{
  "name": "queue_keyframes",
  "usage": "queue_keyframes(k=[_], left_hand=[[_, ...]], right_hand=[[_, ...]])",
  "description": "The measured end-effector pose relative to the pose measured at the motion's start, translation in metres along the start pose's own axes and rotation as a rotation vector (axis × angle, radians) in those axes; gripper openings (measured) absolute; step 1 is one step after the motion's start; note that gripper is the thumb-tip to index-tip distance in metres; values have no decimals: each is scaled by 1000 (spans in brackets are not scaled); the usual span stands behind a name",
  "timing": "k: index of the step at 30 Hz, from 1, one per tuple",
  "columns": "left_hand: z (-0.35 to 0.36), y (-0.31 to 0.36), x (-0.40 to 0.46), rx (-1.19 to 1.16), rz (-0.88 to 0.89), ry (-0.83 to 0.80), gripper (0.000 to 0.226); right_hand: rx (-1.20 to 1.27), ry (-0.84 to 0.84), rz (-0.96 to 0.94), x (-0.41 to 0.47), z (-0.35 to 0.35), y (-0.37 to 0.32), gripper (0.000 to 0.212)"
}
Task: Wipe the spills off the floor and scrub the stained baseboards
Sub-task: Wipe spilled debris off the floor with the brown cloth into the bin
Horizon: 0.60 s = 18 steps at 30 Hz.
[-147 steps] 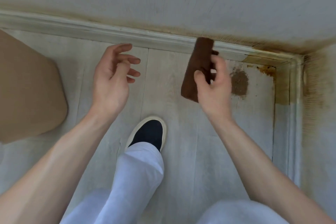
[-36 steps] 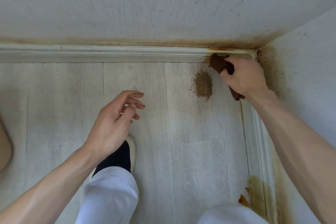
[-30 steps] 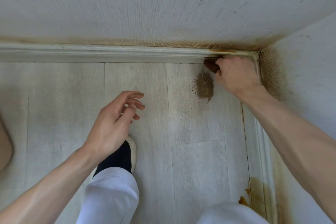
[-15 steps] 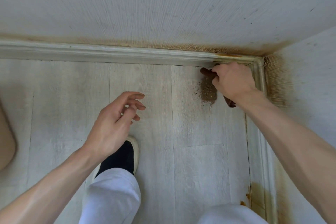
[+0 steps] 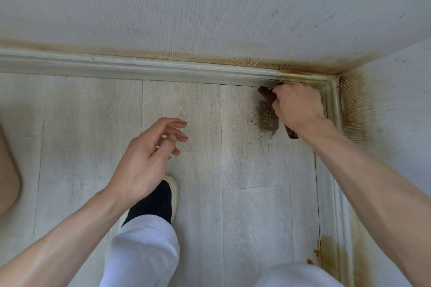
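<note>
Where two walls meet at the far right, the pale plank floor [image 5: 198, 147] runs broad and bare leftward. Baseboard [image 5: 140, 70] along the far wall, brown-stained toward the corner; side baseboard [image 5: 335, 193] stained at the lower edge, partly behind the right forearm. Tan object [image 5: 8, 170], cut off at left, unidentifiable. Left hand [image 5: 142, 163] hovers over the floor, grip released, fingers loosely spread. Right hand [image 5: 298, 107] by the corner, grip grasping a brown cloth [image 5: 265, 94], mostly hidden, against the baseboard. Gritty spill [image 5: 267, 119] just beside it.
</note>
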State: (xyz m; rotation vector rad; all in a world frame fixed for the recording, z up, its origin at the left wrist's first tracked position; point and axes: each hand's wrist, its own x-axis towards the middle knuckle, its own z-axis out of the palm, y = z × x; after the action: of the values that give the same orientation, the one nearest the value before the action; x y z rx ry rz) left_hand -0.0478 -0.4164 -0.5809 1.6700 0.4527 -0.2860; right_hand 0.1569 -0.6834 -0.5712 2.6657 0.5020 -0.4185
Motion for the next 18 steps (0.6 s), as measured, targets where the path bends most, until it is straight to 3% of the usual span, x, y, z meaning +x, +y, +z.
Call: queue_keyframes(k=[9,14,18], left_hand=[[-3,-1,-3,-1,-10,19,35],[-3,2,-4,8,-9,27,35],[-4,1,-6,25,-12,35,35]], right_hand=[[-62,-53,-30,17,7,-23,20],[-89,-5,25,12,1,-13,18],[-127,7,-41,25,4,-43,15]])
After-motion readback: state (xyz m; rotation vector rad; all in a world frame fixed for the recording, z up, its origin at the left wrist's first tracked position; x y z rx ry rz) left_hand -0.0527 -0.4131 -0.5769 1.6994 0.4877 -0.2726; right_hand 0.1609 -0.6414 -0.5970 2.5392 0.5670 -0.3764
